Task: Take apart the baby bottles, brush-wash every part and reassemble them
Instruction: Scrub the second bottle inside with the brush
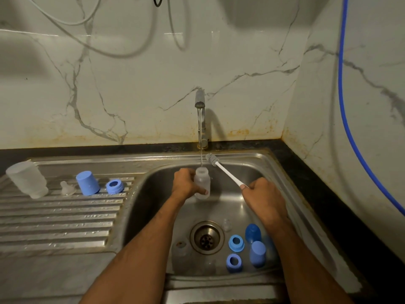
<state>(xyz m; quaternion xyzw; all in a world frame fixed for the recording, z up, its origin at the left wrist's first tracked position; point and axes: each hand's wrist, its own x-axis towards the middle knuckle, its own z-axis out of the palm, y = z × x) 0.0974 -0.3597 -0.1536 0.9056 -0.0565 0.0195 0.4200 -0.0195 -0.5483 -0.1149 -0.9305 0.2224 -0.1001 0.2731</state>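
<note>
My left hand [186, 183] grips a clear bottle body [202, 182] upright under the running tap [200, 119]; the water stream falls into its mouth. My right hand [263, 194] holds the white handle of a bottle brush [221, 168], bristle head up and to the right of the bottle, outside it. On the sink floor lie two blue rings [236, 242] [234, 262], two blue caps [253, 233] [257, 252] and clear nipples [226, 224]. On the drainboard stand an inverted clear bottle [27, 178], a nipple [65, 188], a blue cap [87, 183] and a blue ring [115, 186].
The steel sink [276, 172] has a drain [206, 237] at its middle and a ribbed drainboard [54, 220] to the left. A dark counter edge [328, 194] runs along the right, with a blue hose [344, 106] on the marble wall.
</note>
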